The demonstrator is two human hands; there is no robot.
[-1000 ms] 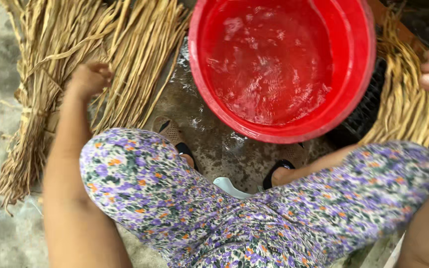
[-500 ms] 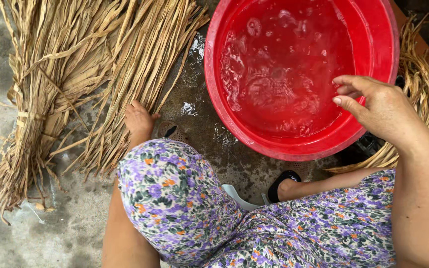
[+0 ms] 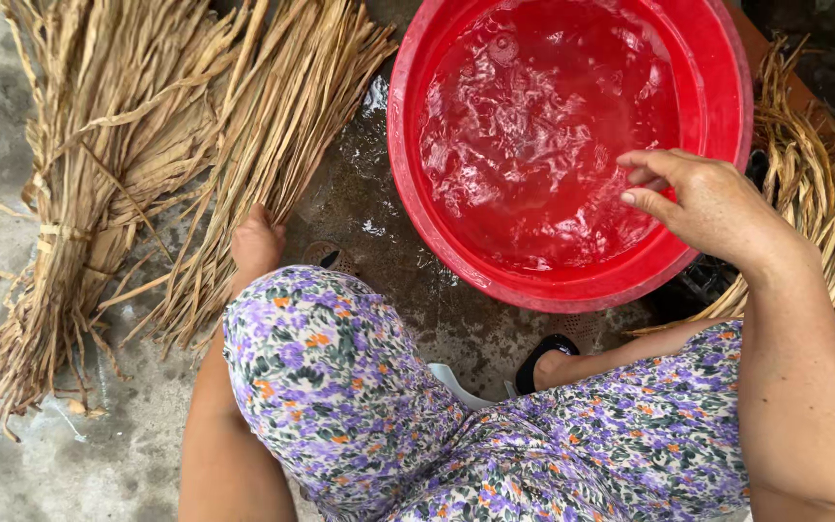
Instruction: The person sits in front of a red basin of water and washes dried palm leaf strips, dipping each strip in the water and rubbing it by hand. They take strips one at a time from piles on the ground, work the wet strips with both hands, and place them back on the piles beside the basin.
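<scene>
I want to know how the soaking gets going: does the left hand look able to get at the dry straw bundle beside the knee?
Probably yes: the left hand already rests against the loose straw bundle, and nothing lies between them.

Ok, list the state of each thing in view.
red basin: upright, holding rippling water.
left hand: resting on the loose straw, not gripping.
right hand: empty, over the basin.
tied straw bundle: bound, lying flat.
ground: wet beside the basin.
</scene>
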